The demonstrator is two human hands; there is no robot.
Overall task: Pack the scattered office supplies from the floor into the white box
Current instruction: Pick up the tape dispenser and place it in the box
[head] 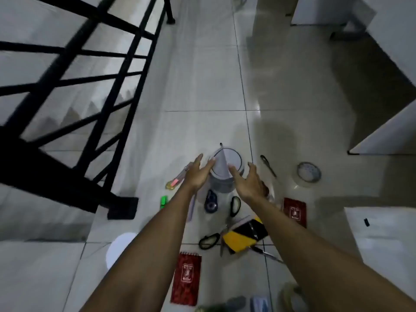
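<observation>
Barely started: both our hands, left [197, 174] and right [248, 181], reach empty and open; scissors [235, 206], notebook [186, 278], tape [308, 174] remain scattered

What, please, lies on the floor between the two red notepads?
In the head view, between the near red notepad and the far red notepad lie black-handled scissors and a yellow-and-black item, crossed by the right forearm.

Glossy white tiled floor [202, 86], dark grout lines. Black metal railing [90, 75]. Two dark red spiral notepads [186, 278], pale emblem. Yellow-and-black striped tape roll [244, 235]. Neon green highlighter [163, 201]. Clear tape roll [308, 174].
</observation>
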